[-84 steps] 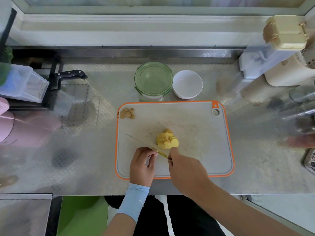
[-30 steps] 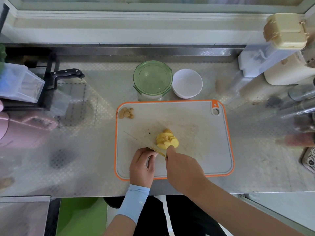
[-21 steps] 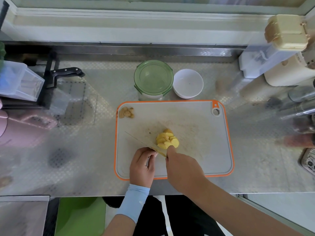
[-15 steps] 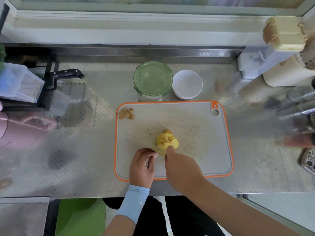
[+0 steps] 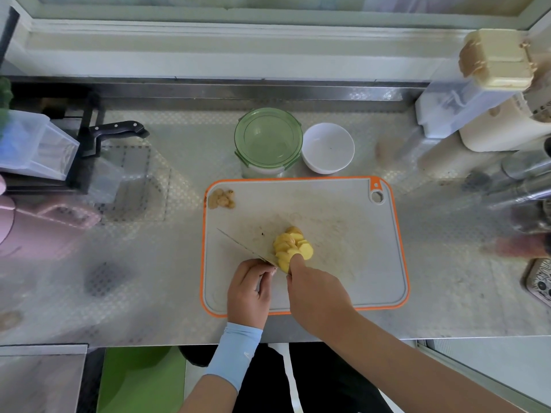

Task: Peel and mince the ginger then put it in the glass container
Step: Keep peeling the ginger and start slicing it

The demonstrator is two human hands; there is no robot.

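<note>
Ginger (image 5: pixel 290 244) on board (image 5: pixel 343 263) — container (image 5: pixel 268 138) behind

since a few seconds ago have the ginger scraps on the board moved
No. The ginger scraps lie in the same far-left corner of the cutting board, equally close to its orange rim.

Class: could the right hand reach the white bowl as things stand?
Probably yes: only bare grey orange-rimmed chopping board lies between the right hand and the round white bowl, though it must first release the yellow sliced ginger.
</note>
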